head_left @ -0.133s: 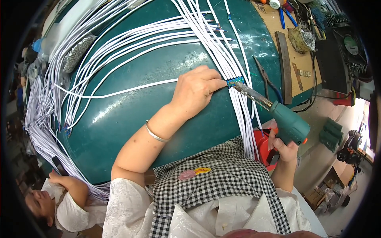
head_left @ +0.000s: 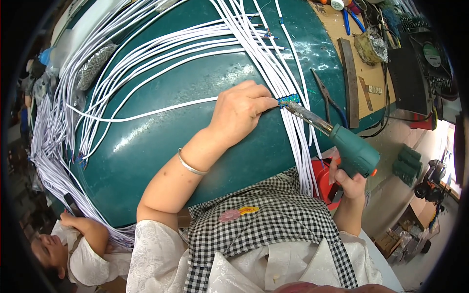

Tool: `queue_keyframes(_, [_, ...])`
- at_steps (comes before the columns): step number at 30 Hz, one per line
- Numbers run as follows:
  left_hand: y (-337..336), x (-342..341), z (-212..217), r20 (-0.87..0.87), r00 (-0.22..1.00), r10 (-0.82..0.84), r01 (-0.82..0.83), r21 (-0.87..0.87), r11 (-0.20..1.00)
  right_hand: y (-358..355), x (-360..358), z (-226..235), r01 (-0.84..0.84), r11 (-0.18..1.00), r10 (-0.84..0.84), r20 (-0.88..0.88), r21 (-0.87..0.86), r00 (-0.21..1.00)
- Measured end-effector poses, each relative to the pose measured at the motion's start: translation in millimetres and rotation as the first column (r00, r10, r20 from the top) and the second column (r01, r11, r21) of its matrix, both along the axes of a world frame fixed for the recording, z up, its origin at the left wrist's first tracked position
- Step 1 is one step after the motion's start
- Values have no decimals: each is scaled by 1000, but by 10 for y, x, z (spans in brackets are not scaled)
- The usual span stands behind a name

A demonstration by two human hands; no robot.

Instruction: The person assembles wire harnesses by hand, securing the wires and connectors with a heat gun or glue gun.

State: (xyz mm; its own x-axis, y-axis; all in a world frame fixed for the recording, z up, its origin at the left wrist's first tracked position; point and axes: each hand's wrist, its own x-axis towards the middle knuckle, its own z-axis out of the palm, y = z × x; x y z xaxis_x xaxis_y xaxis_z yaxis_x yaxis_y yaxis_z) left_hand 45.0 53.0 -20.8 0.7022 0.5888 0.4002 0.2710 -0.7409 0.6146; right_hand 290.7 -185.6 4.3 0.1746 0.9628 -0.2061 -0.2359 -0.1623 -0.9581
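Observation:
My left hand rests on the green table and pinches a row of small blue connectors on the ends of white cables. My right hand grips a teal soldering gun at the table's right edge. Its metal barrel points up-left, with the tip right at the blue connectors. A silver bangle sits on my left wrist. Several white cables fan across the table from upper right to the left side.
Black pliers lie right of the cables. A cardboard strip at the right holds a metal bar, blue-handled cutters and steel wool. A fan stands far right. Another person sits at lower left. A red object sits by my right hand.

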Motion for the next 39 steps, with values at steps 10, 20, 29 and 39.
queue_keyframes(10, [4,-2,17,0,1000,-5,5,6,1000,-10,13,-26,-11,1000,11,3,-5,1000])
queue_keyframes(20, [-1,1,36,-26,1000,-11,12,27,1000,28,-13,21,-17,1000,17,53,-8,998])
queue_keyframes(29, [-40,20,64,-39,999,12,-10,54,998,63,-55,89,-1,999,9,140,-53,990])
queue_keyframes(39, [-30,9,45,-33,999,-3,5,71,997,351,-259,230,196,976,-164,-270,96,949])
